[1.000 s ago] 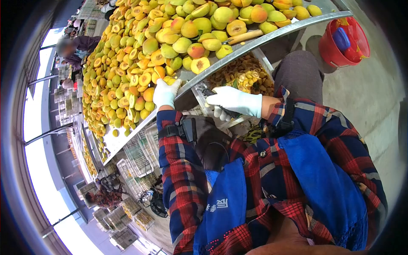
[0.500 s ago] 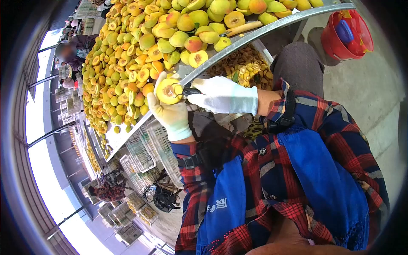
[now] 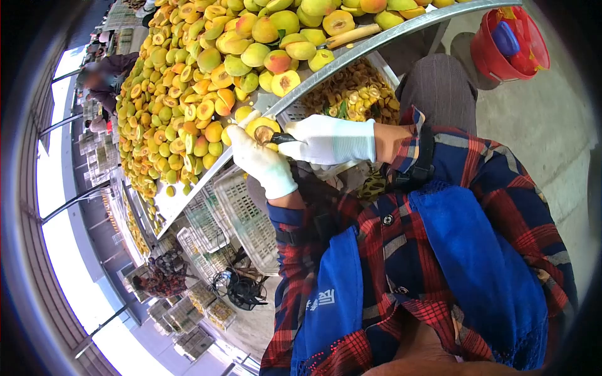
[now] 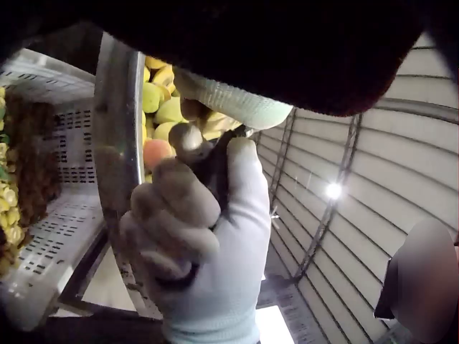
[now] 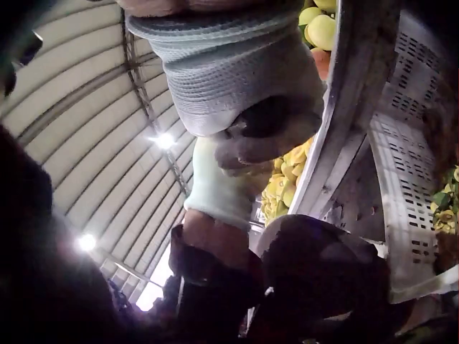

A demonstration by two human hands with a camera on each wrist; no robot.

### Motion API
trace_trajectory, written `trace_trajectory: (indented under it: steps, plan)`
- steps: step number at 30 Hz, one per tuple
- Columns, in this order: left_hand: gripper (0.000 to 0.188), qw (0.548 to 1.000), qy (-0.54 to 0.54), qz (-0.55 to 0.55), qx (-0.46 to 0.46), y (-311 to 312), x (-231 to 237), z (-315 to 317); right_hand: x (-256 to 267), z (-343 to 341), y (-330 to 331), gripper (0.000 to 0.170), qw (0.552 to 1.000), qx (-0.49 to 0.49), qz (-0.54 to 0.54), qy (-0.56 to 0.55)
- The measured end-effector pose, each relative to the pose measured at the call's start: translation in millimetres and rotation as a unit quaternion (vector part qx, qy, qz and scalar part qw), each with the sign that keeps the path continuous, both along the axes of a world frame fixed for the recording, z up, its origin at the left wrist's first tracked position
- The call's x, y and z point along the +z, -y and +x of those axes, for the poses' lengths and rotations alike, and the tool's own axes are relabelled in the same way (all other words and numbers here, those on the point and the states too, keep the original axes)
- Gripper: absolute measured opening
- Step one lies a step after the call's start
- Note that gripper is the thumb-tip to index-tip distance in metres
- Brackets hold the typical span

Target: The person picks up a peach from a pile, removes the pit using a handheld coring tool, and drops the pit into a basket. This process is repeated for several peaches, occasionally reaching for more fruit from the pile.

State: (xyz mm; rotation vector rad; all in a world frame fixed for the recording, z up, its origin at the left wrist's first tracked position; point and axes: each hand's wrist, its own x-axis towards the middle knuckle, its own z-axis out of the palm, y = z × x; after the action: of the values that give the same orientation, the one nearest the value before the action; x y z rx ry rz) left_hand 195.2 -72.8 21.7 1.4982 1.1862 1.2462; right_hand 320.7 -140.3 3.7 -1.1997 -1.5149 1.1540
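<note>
My gloved left hand [image 3: 262, 161] holds a halved yellow peach [image 3: 256, 125] beside the table's metal rim, its cut face with the brown pit area turned up. In my gloved right hand [image 3: 335, 139] is a black-handled pitting tool [image 3: 283, 138], its tip at the pit area. The left wrist view shows the right hand [image 4: 204, 215] with its fingers curled round the black handle [image 4: 215, 168] and the thumb laid along it. In the right wrist view, the right glove [image 5: 237, 79] covers most of the work, and the left glove [image 5: 219, 183] is just below it.
Whole and halved peaches [image 3: 182, 94] are heaped on the metal-rimmed table [image 3: 376, 44], with a wooden-handled tool [image 3: 354, 36] near the rim. Beneath is a crate of pits and scraps [image 3: 357, 94]. White crates [image 3: 248, 210] stand below left; a red bucket [image 3: 486, 62] sits at right.
The left hand has come from the heap toward me with a peach half. My right hand has moved left and brought the tool to its cut face; both hands have since turned slightly.
</note>
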Motion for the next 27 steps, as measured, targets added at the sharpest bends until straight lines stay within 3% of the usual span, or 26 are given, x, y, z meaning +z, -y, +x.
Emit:
trace_trajectory:
  steps: [2,3,5,7,8,9,10,12,14,18,20,21,23,25,27]
  plan:
    - [0.050,1.000,-0.013,-0.011,-0.001,3.7,11.1,2.4,17.7,9.8,-1.7,0.041,0.943,0.117,-0.264,-0.166]
    - [0.051,0.998,-0.054,-0.008,-0.010,5.4,15.6,0.9,14.8,10.6,-3.6,0.041,0.943,0.116,-0.265,-0.167]
    - [0.052,0.995,-0.096,-0.004,-0.021,6.2,22.2,-4.1,13.1,11.0,-6.6,0.040,0.880,0.199,-0.331,-0.278]
    - [0.054,0.979,-0.198,0.023,-0.033,5.2,26.8,-8.1,13.9,7.8,-1.0,0.039,0.901,0.181,-0.306,-0.248]
    - [0.054,0.979,-0.197,0.024,-0.034,4.0,24.2,-7.3,15.7,5.1,1.9,0.040,0.919,0.137,-0.279,-0.244]
    - [0.054,0.993,-0.114,-0.013,-0.021,3.3,17.4,-7.5,15.8,2.3,3.8,0.041,0.933,0.094,-0.251,-0.240]
    - [0.055,0.998,-0.031,-0.048,-0.008,3.6,11.1,-8.1,11.6,-1.0,2.6,0.041,0.932,0.095,-0.252,-0.242]
    - [0.054,0.999,-0.031,-0.001,0.016,4.1,-4.0,-3.7,5.4,-3.3,-4.3,0.035,0.896,0.133,-0.300,-0.298]
    - [0.051,0.999,-0.005,0.026,0.038,8.5,-13.2,-1.0,8.6,2.1,-2.9,0.041,0.906,0.138,-0.291,-0.275]
    - [0.051,0.994,-0.064,0.073,0.042,5.3,-14.1,-4.4,19.6,23.1,-2.6,0.048,0.916,0.197,-0.270,-0.223]
    - [0.051,0.992,-0.093,0.048,-0.067,-0.1,-9.9,-16.5,19.7,32.2,-7.7,0.050,0.905,0.258,-0.286,-0.181]
    - [0.051,0.992,-0.092,0.047,-0.067,-1.0,-4.9,-20.6,16.9,33.7,-8.0,0.050,0.904,0.258,-0.288,-0.181]
    - [0.053,0.972,0.009,-0.125,-0.197,-1.5,7.1,-27.1,13.0,34.3,-5.1,0.049,0.849,0.298,-0.340,-0.274]
    - [0.055,0.962,0.060,-0.153,-0.218,-0.8,8.1,-29.0,8.3,25.6,0.0,0.049,0.841,0.306,-0.330,-0.300]
    - [0.053,0.971,0.068,-0.112,-0.202,3.2,4.1,-27.8,6.0,17.7,4.0,0.049,0.838,0.287,-0.330,-0.327]
